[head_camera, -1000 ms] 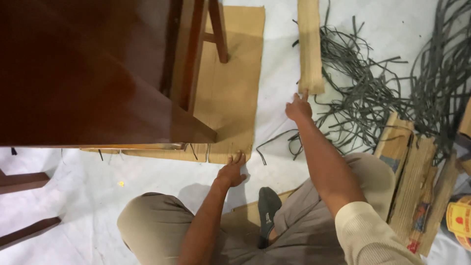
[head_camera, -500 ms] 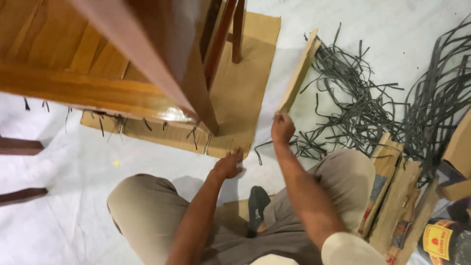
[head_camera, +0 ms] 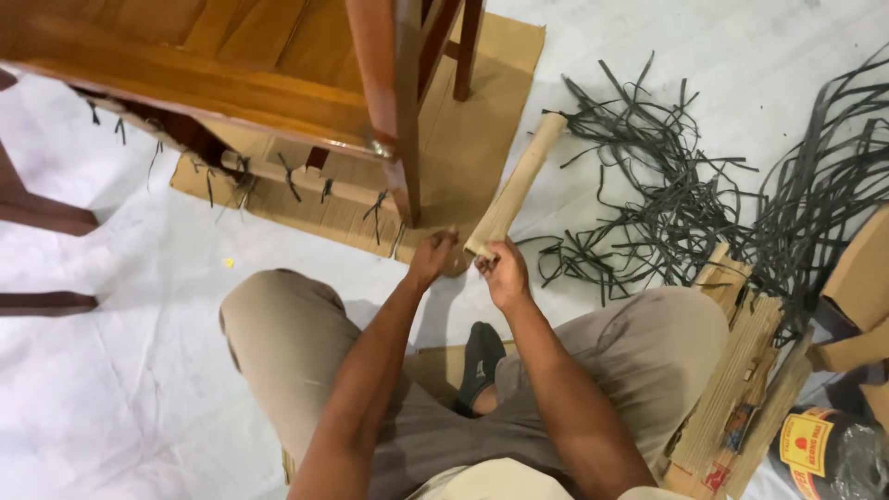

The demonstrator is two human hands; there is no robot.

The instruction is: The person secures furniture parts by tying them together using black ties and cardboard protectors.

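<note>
I sit on the floor with my legs folded. My right hand (head_camera: 505, 271) grips the near end of a long folded strip of brown cardboard (head_camera: 517, 181), which points up and away toward the right. My left hand (head_camera: 433, 256) is just left of it, fingers curled near the strip's lower end and close to the foot of a wooden chair leg (head_camera: 405, 139). The reddish-brown wooden chair (head_camera: 231, 65) stands over a flat sheet of cardboard (head_camera: 472, 139) in front of me.
A tangle of black strips (head_camera: 676, 199) lies on the white floor sheet to the right. Stacked cardboard pieces (head_camera: 741, 370) and boxes (head_camera: 861, 278) sit at my right knee, with a dark tin (head_camera: 824, 449) beside them. Dark wooden legs (head_camera: 42, 218) show at left.
My right hand drew the cardboard strip back from the far floor toward me. My left hand rose from the cardboard sheet to meet it. The view shifted down and closer.
</note>
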